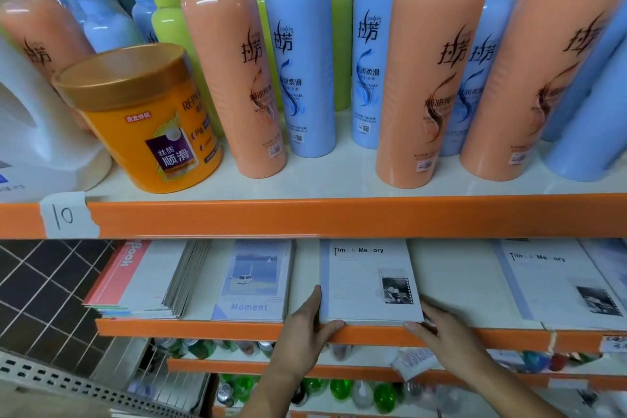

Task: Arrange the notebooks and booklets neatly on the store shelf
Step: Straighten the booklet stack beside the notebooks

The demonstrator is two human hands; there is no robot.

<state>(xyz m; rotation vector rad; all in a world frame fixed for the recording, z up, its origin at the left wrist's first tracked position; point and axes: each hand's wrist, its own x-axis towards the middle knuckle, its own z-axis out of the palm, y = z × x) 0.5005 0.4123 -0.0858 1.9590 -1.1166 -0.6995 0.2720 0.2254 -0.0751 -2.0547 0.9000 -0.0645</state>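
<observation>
Your left hand (305, 319) and right hand (441, 322) bracket the "Time & Memory" stack (366, 282), which lies flat at the front edge of the middle shelf (210, 326), roughly at mid-length. Judging by the thin paper covers, these notebooks are light and flexible, and the smooth covers will probably slide over one another, so the stack is likely to skew if you push only one corner. Take it by both long sides low down, near the front corners, and move it as one block.

Neither hand is clenched. Your left fingers (314, 299) lie straight along the stack's left side, with the thumb (334, 324) laid across its front edge. Your right hand meets the front right corner, its thumb (415, 326) on the front edge. Its fingers seem to rest against the right side, though how far they curl is hard to tell.

Toward the shelf's left end, the "Moment" notebook (252, 282) sits just beside the stack, and beyond it lies a fanned pile (146, 278) with a red cover on top, its edges uneven. Toward the right end, a second "Time & Memory" notebook (556, 282) lies askew, apart from your stack. On the shelf above stand shampoo bottles (298, 61) and an orange jar (149, 119).
</observation>
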